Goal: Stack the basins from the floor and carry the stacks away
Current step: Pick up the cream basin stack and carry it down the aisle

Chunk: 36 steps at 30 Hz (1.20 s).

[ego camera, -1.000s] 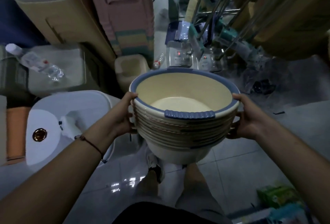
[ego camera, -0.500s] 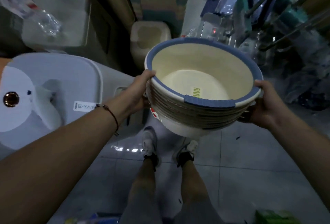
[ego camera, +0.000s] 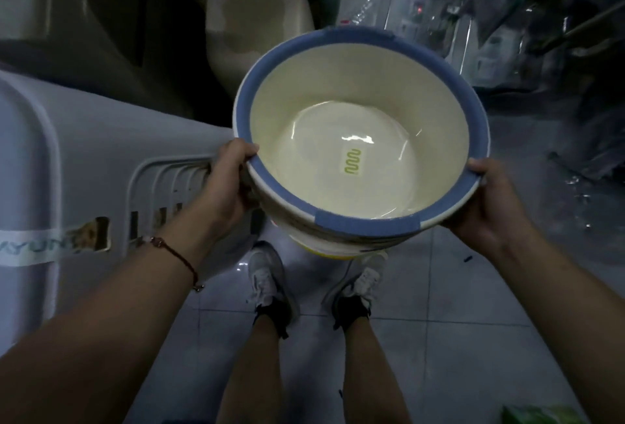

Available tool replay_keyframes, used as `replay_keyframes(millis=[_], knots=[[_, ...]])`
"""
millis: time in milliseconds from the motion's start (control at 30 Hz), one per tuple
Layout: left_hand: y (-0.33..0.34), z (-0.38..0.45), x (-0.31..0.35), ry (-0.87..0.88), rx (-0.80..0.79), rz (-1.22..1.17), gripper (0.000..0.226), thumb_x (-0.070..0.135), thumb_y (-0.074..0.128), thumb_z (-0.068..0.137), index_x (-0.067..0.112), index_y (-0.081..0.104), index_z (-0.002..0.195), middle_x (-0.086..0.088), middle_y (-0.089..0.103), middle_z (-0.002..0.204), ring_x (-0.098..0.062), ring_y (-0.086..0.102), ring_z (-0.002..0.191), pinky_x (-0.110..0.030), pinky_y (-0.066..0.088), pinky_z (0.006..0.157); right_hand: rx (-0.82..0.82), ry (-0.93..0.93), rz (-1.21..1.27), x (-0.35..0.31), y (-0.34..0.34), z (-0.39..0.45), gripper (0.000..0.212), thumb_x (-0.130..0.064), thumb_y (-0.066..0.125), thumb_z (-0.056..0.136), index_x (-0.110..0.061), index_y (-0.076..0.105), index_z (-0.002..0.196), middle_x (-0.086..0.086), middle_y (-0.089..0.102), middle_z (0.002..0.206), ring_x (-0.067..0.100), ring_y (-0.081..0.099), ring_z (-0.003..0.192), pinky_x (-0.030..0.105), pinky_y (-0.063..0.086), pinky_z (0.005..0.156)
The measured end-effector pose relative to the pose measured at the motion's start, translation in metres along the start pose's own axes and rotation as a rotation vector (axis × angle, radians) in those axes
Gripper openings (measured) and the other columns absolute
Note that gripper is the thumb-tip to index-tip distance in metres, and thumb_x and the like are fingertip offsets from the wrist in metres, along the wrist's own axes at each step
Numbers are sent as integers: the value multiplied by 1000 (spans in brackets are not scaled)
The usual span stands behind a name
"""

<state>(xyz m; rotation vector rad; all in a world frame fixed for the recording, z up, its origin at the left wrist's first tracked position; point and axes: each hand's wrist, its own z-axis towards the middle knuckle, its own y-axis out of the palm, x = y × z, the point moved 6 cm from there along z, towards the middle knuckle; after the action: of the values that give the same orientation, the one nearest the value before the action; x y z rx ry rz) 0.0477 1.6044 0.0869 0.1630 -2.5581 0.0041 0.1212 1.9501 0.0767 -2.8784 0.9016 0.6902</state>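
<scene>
Basins [ego camera: 358, 153], nested into one stack with cream insides and a blue rim on the top one, hang in the air between our two hands, above our shoes and the tiled floor [ego camera: 456, 339]. We see a small green wavy mark on the bottom of the top basin, and the edges of the lower basins peeking out beneath its near side, the lowest one showing a yellow edge. Our left hand [ego camera: 230, 183] grips the stack at its left side, thumb hooked over the blue rim and fingers curled beneath it. Our right hand [ego camera: 487, 207] grips the right side likewise, thumb on the rim, fingers wrapped under and out of sight. A thin red cord bracelet [ego camera: 176, 254] circles our left wrist. Below the stack stand our grey shoes [ego camera: 267, 275], side by side on the glossy floor. To our left a large white plastic cabinet [ego camera: 84, 160] with slotted vents lies close by our left hand. Beyond the stack, a beige plastic bin [ego camera: 257, 14] sits on the floor against dark furniture. At upper right we make out blurred clutter of wrapped goods [ego camera: 507, 18], too dim to name.
</scene>
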Motion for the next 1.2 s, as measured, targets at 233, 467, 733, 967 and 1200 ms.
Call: replay_keyframes(millis=[233,467,733,967,1200], knots=[[-2,20,-52,-133,92,-17,27,27,65,71,8,53,86,-4,50,64,-16,53,55,-25,46,53,16,43,91,42,-17,29,69,-24,79,44,-10,54,107,7,48,94,27,47,91,43,43,80],[-12,32,-70,37,185,259,29,7,54,94,16,42,118,-3,51,90,-18,53,77,-30,44,61,222,77,-224,62,-28,50,42,-26,66,81,-8,53,117,8,53,100,25,55,90,42,46,75],[-16,37,-84,93,209,439,31,12,55,92,21,41,118,-4,54,94,-21,56,80,-32,46,65,287,103,-362,73,-39,59,19,-12,57,91,-8,52,109,5,50,88,21,51,76,32,44,59],[-18,31,-65,48,152,723,21,13,63,90,5,48,101,-3,50,80,-23,57,76,-22,39,49,275,41,-707,42,-25,24,44,-21,62,92,-3,48,128,10,55,110,23,54,90,32,48,75],[13,-79,86,342,126,1304,73,39,63,89,12,29,149,-18,44,141,-37,52,122,-45,49,95,169,-393,-1248,-87,61,-132,64,-27,66,90,-11,37,145,12,48,142,29,51,121,37,43,93]])
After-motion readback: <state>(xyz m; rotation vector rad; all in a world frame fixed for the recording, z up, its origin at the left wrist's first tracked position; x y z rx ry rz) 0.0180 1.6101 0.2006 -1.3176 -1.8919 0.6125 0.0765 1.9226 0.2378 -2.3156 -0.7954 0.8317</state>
